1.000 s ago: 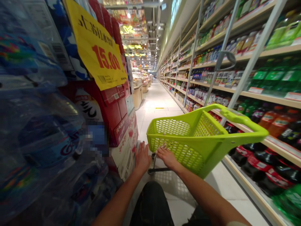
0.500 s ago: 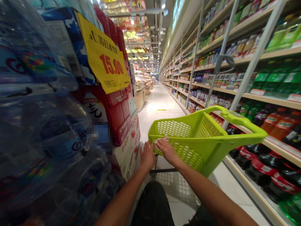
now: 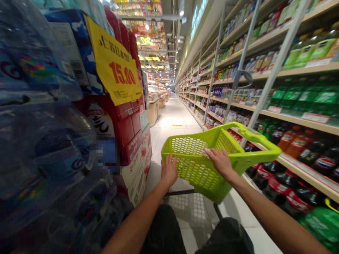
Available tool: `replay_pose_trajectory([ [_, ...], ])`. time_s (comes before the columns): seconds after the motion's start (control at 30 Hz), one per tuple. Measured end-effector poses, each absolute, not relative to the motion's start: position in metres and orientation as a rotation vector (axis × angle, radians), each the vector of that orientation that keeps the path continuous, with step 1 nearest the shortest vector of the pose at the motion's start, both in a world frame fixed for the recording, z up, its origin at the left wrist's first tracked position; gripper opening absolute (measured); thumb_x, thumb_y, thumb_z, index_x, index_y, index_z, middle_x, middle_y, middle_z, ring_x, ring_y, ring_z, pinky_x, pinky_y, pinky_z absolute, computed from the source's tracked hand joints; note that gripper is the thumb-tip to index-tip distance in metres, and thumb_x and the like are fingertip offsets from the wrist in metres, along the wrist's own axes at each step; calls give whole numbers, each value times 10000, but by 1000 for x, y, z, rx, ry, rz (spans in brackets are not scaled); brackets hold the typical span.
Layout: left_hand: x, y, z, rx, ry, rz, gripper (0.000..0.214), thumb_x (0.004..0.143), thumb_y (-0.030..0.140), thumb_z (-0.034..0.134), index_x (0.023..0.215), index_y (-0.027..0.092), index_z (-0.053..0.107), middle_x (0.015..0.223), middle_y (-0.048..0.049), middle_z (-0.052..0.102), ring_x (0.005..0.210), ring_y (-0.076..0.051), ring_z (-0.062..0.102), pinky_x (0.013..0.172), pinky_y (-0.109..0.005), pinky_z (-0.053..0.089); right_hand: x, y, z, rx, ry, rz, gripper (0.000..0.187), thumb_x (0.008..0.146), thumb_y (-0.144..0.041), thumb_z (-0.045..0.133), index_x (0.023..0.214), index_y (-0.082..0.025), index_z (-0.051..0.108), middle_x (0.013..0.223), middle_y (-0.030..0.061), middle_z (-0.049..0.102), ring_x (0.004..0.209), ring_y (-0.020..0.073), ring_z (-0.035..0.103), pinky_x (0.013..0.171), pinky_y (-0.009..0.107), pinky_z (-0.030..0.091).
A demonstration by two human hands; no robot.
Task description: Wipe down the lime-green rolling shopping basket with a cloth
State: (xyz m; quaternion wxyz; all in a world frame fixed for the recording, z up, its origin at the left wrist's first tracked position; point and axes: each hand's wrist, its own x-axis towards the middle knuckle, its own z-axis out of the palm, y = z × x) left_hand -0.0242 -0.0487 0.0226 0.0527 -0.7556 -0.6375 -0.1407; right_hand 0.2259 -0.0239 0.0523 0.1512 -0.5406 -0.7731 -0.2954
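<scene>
A lime-green plastic shopping cart [image 3: 206, 176] with perforated sides stands before my knees, its handle [image 3: 265, 141] toward the right. With fingers spread, my left hand [image 3: 169, 171] rests against the front end of the basket's near side. My right hand [image 3: 219, 160] lies over the top rim farther back and presses a crumpled whitish wipe [image 3: 206, 152] against it. The palm side of that hand is hidden, and part of the wipe is covered by the fingers.
Shrink-wrapped water bottles [image 3: 47, 141] and stacked drink cartons [image 3: 129, 134] rise close on my left, bearing a yellow price sign [image 3: 113, 67]. Long shelves of bottled drinks [image 3: 296, 95] line the right. A pale tiled aisle [image 3: 169, 116] runs ahead between them.
My right hand has slid along the rim with the wipe, from the front corner toward the handle. My left hand stays near the front end. The view has shifted slightly.
</scene>
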Motion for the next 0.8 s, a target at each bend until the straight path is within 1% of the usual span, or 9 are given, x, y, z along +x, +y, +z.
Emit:
replay_pose_trajectory([
  [0.03, -17, -44, 24, -2306, -1928, -426, 574, 757, 173, 394, 1326, 150, 317, 1454, -115, 219, 1338, -247, 160, 1068, -505, 147, 241, -32, 57, -1618, -2159, -886, 383, 845, -117, 427, 1185, -266, 523, 1153, 74, 581, 974, 238, 521, 911, 435, 285],
  [0.1, 3, -35, 26, -2342, -1894, -421, 592, 746, 167, 390, 1332, 142, 309, 1459, -114, 202, 1339, -250, 158, 1063, -513, 149, 254, -44, 61, -1673, -2112, -913, 338, 848, -146, 441, 1139, -267, 562, 1168, 72, 576, 988, 242, 513, 919, 438, 278],
  [0.2, 33, -25, 31, -2460, -1789, -371, 629, 731, 161, 383, 1351, 143, 275, 1463, -96, 185, 1341, -246, 154, 1055, -533, 146, 251, -50, 60, -1538, -2235, -894, 292, 852, -198, 467, 1105, -283, 586, 1211, 44, 553, 1047, 226, 481, 928, 390, 290],
  [0.3, 47, -19, 34, -2534, -1736, -275, 680, 704, 139, 377, 1368, 160, 230, 1459, -69, 204, 1338, -239, 164, 1046, -568, 129, 271, -53, 67, -1455, -2290, -927, 292, 850, -197, 475, 1101, -294, 589, 1242, 22, 535, 1074, 213, 466, 934, 367, 298],
  [0.4, 43, -18, 33, -2527, -1730, -207, 727, 672, 112, 372, 1377, 157, 199, 1463, -53, 187, 1342, -231, 151, 1041, -586, 115, 329, -67, 87, -1585, -2120, -1014, 285, 847, -178, 469, 1077, -266, 612, 1211, 44, 559, 1051, 226, 485, 910, 370, 327],
  [0.5, 40, -21, 33, -2519, -1737, -190, 738, 663, 125, 378, 1377, 136, 190, 1466, -51, 168, 1345, -228, 141, 1039, -596, 102, 379, -85, 103, -1774, -1775, -1060, 282, 833, -155, 467, 1053, -217, 634, 1185, 95, 566, 1027, 249, 503, 863, 377, 373],
  [0.6, 42, -27, 38, -2521, -1781, -174, 743, 666, 163, 400, 1377, 132, 186, 1466, -60, 164, 1346, -241, 132, 1033, -604, 111, 371, -87, 99, -1757, -1720, -976, 287, 818, -121, 464, 1021, -201, 652, 1186, 103, 565, 1030, 247, 511, 871, 375, 395],
  [0.73, 44, -36, 43, -2538, -1773, -134, 740, 674, 174, 415, 1377, 143, 185, 1466, -64, 165, 1347, -248, 128, 1030, -604, 123, 309, -72, 77, -1409, -2101, -682, 299, 810, -103, 462, 962, -256, 669, 1176, 31, 582, 1067, 187, 512, 919, 319, 397],
  [0.8, 42, -39, 41, -2541, -1767, -145, 745, 673, 166, 422, 1377, 141, 181, 1467, -64, 162, 1347, -244, 128, 1034, -600, 119, 299, -68, 72, -1322, -2063, -551, 328, 792, -88, 446, 953, -267, 669, 1173, 15, 584, 1064, 166, 521, 920, 295, 404],
])
